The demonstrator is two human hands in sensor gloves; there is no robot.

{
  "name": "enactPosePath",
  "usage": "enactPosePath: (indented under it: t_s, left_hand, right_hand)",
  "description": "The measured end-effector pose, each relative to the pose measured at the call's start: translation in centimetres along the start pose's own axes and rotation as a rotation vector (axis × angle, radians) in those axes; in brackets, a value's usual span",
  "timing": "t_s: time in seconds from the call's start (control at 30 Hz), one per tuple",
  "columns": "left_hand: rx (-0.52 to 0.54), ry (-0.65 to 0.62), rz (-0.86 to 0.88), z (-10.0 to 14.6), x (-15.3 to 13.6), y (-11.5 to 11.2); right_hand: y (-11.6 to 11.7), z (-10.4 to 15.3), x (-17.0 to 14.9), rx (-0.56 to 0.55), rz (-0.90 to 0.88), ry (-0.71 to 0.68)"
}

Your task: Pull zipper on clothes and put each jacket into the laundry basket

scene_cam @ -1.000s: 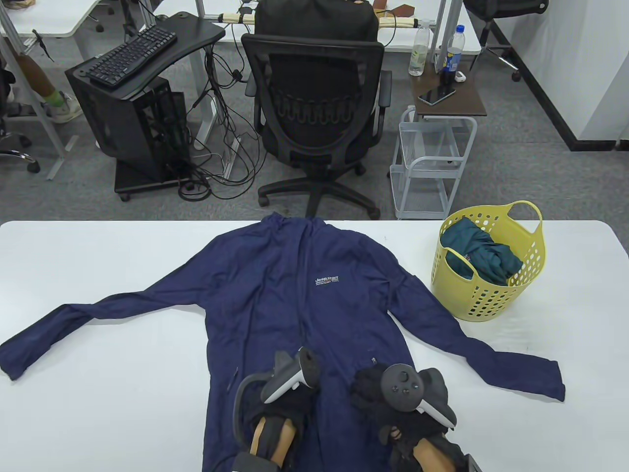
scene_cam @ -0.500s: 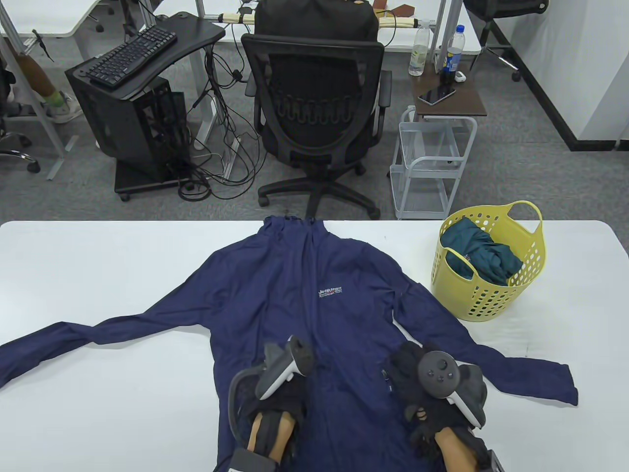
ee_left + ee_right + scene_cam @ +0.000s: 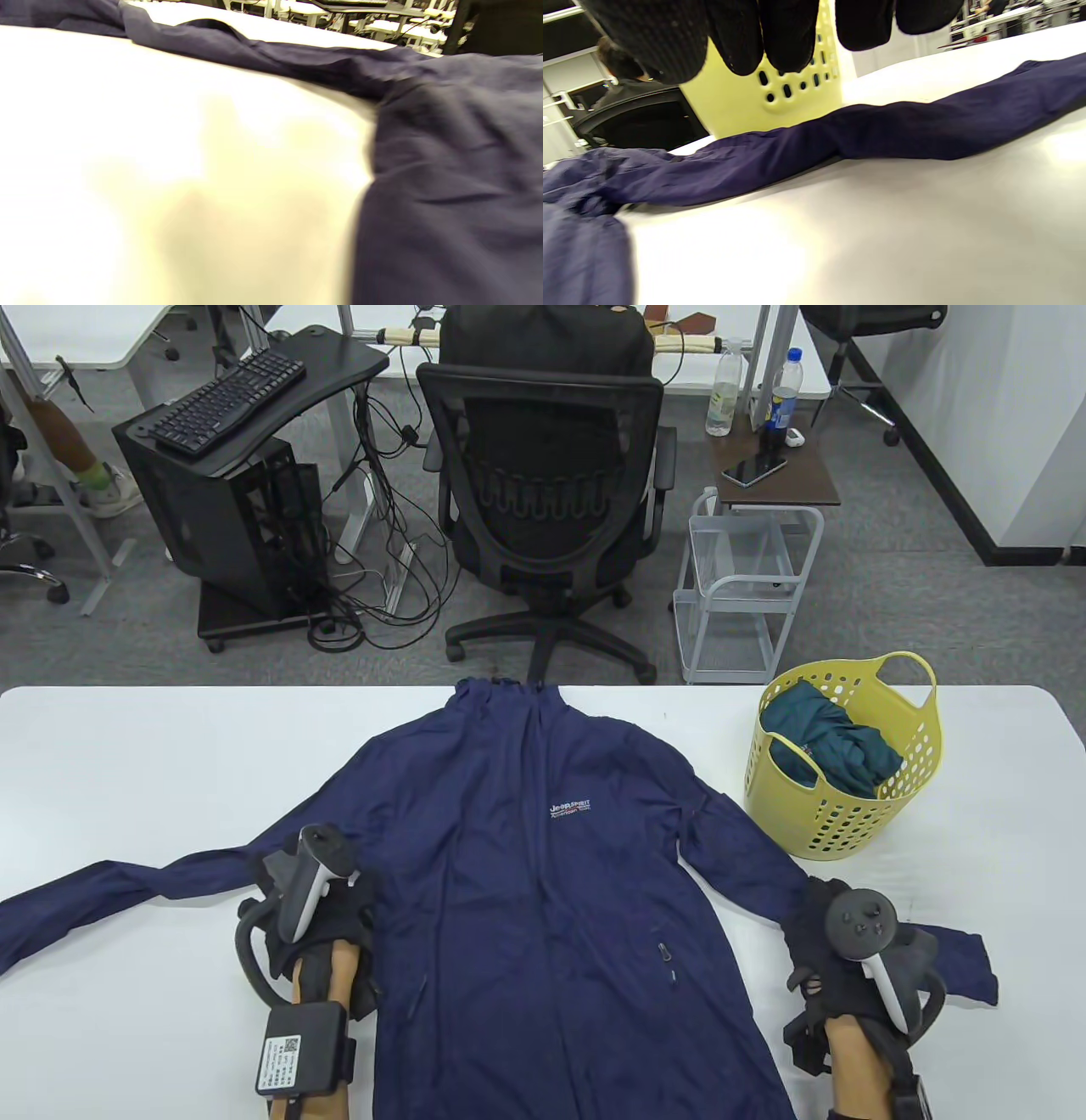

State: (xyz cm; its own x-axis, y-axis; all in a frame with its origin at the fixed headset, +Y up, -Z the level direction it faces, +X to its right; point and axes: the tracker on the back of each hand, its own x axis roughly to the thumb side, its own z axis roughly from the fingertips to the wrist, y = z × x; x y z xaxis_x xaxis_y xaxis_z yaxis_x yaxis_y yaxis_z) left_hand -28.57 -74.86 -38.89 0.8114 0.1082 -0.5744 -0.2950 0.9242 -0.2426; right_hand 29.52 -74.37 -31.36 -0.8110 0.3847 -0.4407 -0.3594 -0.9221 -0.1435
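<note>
Looking at: navy jacket [image 3: 543, 882] spread flat on the white table [image 3: 153, 763], front up, zipped as far as I can tell, collar at the far edge, both sleeves stretched out sideways.
Basket: yellow laundry basket [image 3: 848, 763] sits far right on the table, just beyond the right sleeve [image 3: 764, 865], with a teal jacket [image 3: 827, 738] already stuffed inside.
Left hand: left hand [image 3: 327, 912] is at the jacket's left side, right where the left sleeve [image 3: 127, 886] meets the body. Fingers are hidden under the tracker in the table view and don't show in the blurry left wrist view, so can't tell if it's gripping fabric or just resting.
Right hand: right hand [image 3: 827, 937] hovers by the right sleeve near the cuff. In the right wrist view the fingertips [image 3: 789, 38] hang relaxed above the sleeve, not pinching anything.
Stage (my guess): zipper part looks finished, now it's gathering the jacket up for the basket.
What could go wrong: thin slippery fabric, so lifting by the sleeves alone could let the body slide out and trail off the near edge of the table.
Also: the basket looks light and is already part full, so shoving a loose bundle in from the side might tip it or leave a sleeve hanging over the rim.
</note>
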Motion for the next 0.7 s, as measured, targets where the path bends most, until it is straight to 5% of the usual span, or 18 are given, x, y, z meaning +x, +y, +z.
enactPosePath:
  t_s: [0.23,0.5,0.7]
  left_hand:
    - [-0.075,0.044,-0.014,-3.3,-1.7,-1.8]
    - [-0.139,0.074,-0.001,-4.8,-2.7,-3.1]
    - [-0.037,0.059,-0.07,-4.0,-2.3,-2.4]
  right_hand:
    - [0.0,-1.4,-1.8,-0.019,-0.003,0.106]
    - [2.8,-2.8,-2.7,0.162,0.037,0.11]
    - [3.0,-2.6,-2.2,0.19,0.06,0.098]
